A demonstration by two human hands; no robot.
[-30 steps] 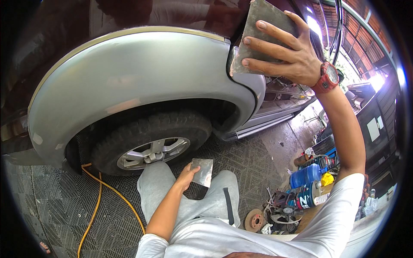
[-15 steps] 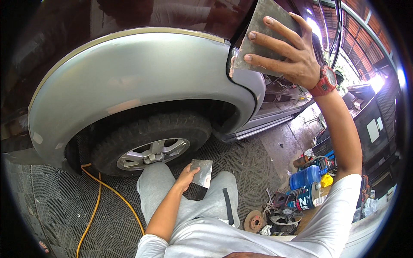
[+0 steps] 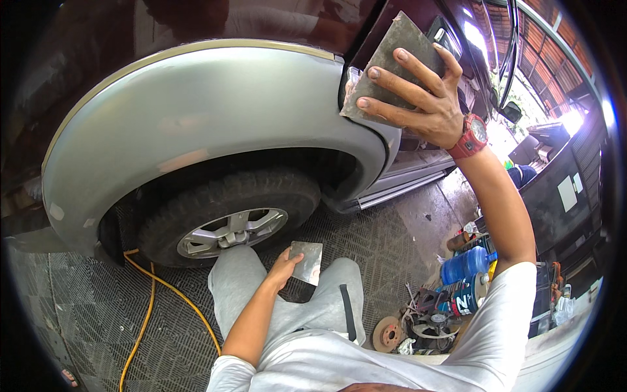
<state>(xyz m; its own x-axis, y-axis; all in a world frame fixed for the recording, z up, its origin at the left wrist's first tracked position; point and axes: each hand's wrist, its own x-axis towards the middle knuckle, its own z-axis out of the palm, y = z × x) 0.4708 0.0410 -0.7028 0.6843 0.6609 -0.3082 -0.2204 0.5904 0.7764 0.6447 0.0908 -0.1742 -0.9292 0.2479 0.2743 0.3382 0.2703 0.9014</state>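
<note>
My right hand (image 3: 424,98), with a red watch on the wrist, holds a dark flat metal spreader (image 3: 415,42), its fingers splayed across the face and the thumb hidden. Pinkish-white paste (image 3: 353,78) shows at the spreader's left edge, beside the rear end of the silver fender flare (image 3: 261,98). Whether the edge touches the car there I cannot tell. Down over my knees, my left hand (image 3: 282,271) grips a smaller shiny metal plate (image 3: 307,261) with a pinkish smear on it. A pinkish patch (image 3: 183,161) marks the flare above the wheel.
The car's tyre (image 3: 228,189) and alloy wheel stand just before my knees. An orange hose (image 3: 150,307) lies on the patterned floor at left. At right sit a brake disc (image 3: 388,334), a blue water bottle (image 3: 465,264) and assorted parts.
My right hand has moved down and left with the spreader, bringing it closer to the flare's rear end. The left hand and its plate look unmoved.
</note>
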